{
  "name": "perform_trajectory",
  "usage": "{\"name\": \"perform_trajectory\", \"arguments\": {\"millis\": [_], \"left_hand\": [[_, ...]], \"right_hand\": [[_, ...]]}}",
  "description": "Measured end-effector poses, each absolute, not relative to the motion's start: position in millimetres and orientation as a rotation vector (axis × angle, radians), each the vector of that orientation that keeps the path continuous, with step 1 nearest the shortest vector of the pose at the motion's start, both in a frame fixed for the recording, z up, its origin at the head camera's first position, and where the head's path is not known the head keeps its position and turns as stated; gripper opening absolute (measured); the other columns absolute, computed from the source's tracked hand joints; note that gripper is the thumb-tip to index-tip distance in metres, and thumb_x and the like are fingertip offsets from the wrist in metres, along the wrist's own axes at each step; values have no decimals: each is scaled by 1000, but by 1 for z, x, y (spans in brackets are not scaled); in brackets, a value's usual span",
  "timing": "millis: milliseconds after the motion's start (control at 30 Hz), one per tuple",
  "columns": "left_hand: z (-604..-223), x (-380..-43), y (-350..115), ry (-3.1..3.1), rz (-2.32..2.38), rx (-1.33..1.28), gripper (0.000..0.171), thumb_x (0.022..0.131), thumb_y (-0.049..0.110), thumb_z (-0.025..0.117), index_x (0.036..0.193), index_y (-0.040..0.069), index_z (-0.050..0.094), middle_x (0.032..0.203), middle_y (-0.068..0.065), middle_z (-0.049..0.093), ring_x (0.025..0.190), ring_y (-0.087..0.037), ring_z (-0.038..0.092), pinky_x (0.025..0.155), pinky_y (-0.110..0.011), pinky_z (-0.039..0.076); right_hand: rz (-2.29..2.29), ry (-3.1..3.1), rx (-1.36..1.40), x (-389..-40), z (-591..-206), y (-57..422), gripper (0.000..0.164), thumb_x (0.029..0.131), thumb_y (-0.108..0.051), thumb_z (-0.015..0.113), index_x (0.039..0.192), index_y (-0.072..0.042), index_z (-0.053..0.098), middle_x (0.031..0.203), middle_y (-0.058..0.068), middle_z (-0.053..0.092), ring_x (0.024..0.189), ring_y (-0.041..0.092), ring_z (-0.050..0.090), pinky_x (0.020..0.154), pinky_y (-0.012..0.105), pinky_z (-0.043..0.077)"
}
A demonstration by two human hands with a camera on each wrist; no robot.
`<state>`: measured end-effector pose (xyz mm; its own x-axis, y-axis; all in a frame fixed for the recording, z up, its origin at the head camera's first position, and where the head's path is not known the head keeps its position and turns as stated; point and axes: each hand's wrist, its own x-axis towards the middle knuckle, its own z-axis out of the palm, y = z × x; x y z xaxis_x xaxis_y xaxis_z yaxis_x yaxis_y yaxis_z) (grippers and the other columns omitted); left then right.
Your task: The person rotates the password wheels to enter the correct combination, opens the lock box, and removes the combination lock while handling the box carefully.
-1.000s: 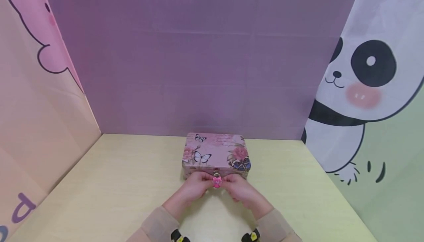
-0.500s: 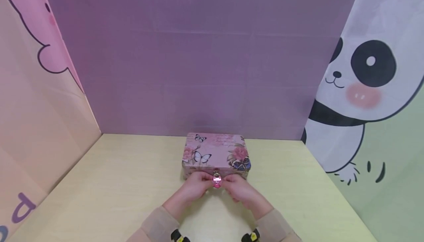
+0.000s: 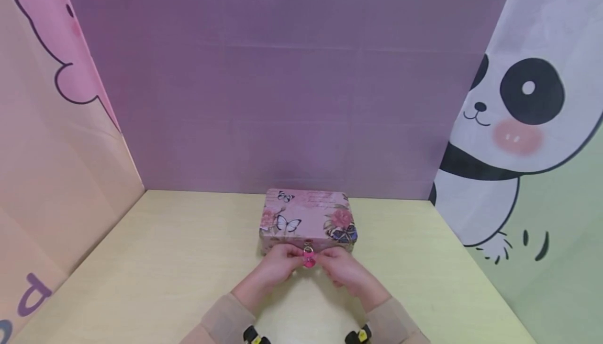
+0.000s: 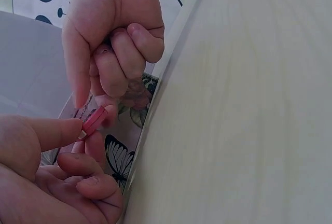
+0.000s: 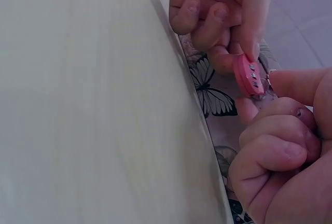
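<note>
A small pink combination padlock (image 3: 309, 260) hangs by its shackle from the front clasp of a pink tin box (image 3: 308, 210). In the right wrist view, a row of number dials shows on the padlock (image 5: 249, 76). My left hand (image 3: 281, 264) pinches the padlock from the left, thumb on one side and a finger on the other. From the other side, my right hand (image 3: 340, 266) holds it near the shackle with thumb and forefinger. The remaining fingers of the right hand (image 4: 116, 32) are curled in. Box lid down, decorated with butterflies and roses.
The box stands on a pale wooden table (image 3: 188, 260), close to a purple backdrop (image 3: 282, 82). Printed side panels flank the table, with a panda (image 3: 532, 92) on the right one. Black straps with yellow marks (image 3: 361, 334) sit at both wrists.
The bright glint on the padlock's face has gone, leaving it plain pink. Both hands stay nearly where they were, and the box has not moved on the table.
</note>
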<state>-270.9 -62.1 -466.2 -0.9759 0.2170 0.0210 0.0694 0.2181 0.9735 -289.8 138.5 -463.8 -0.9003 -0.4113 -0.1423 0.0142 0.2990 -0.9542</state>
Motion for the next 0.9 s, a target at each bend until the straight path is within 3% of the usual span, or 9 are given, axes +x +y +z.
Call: {"name": "perform_trajectory", "arguments": {"millis": [267,900], "left_hand": [[-466,-271,-62,2368,1864,257,15,91,8,71,97,-5,67,88,-6,64,71,-14,50,58,-23,41],[-469,-273,-62,2337,1879,254,12,93,4,67,99,-7,68,91,-7,65,76,-18,52,60,-23,42]], "right_hand": [[-1665,2239,-330,-295,-461,147,39,100,-32,62,117,3,69,57,-7,35,46,7,27,43,21,24],[-1649,2209,-367,-294,-455,147,36,100,-32,64,112,1,70,57,-8,35,46,7,26,43,21,23]]}}
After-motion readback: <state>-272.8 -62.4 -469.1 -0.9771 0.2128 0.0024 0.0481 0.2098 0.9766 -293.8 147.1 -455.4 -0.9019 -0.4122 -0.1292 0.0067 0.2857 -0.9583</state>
